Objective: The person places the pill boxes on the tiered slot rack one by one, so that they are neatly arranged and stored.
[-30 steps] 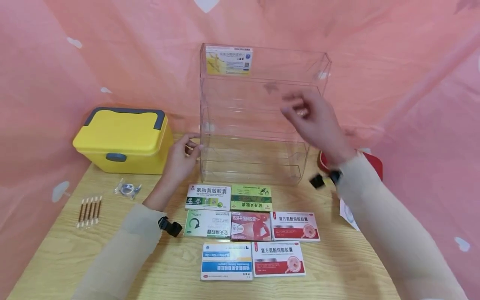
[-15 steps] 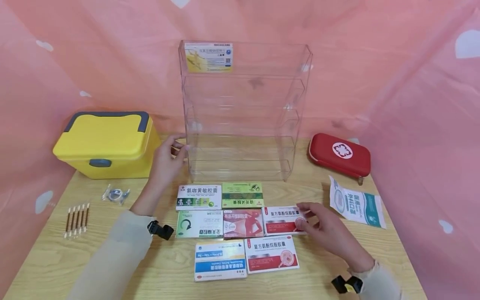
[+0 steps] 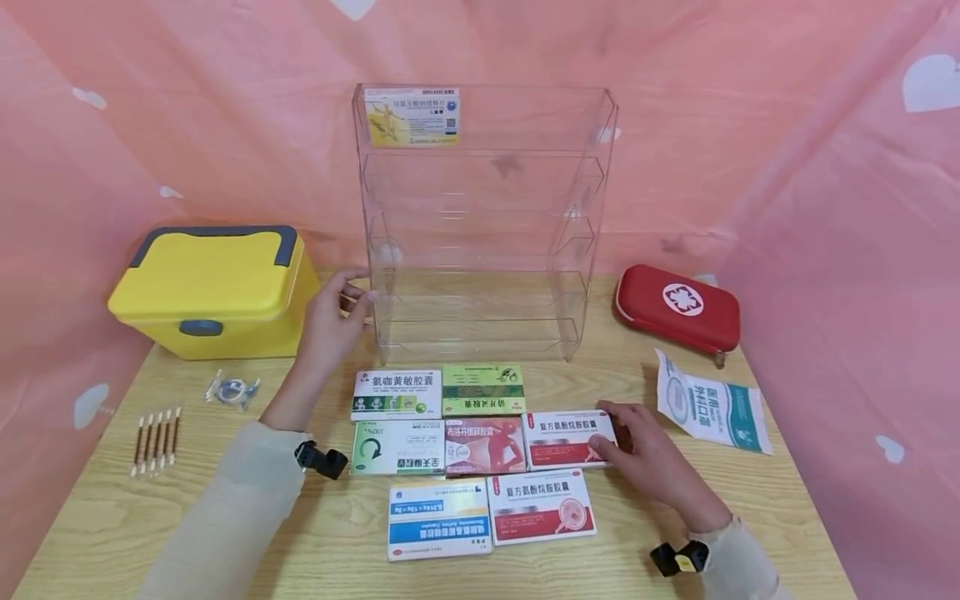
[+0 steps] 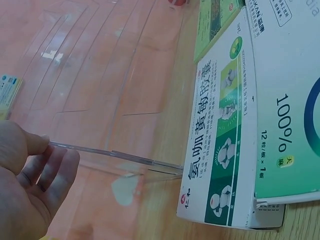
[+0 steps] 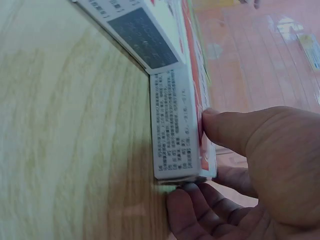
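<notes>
On the table (image 3: pixel 675 517), right grip (image 3: pixel 645 454) pinches red-white box (image 3: pixel 566 439)

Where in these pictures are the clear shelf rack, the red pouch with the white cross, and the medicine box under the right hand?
clear shelf rack (image 3: pixel 480 179), head view, on its second shelf front.
red pouch (image 3: pixel 705 321), head view, on its top face.
red-and-white medicine box (image 3: pixel 562 437), head view, on its printed top face; the right hand (image 3: pixel 652 458) holds its right end.
</notes>
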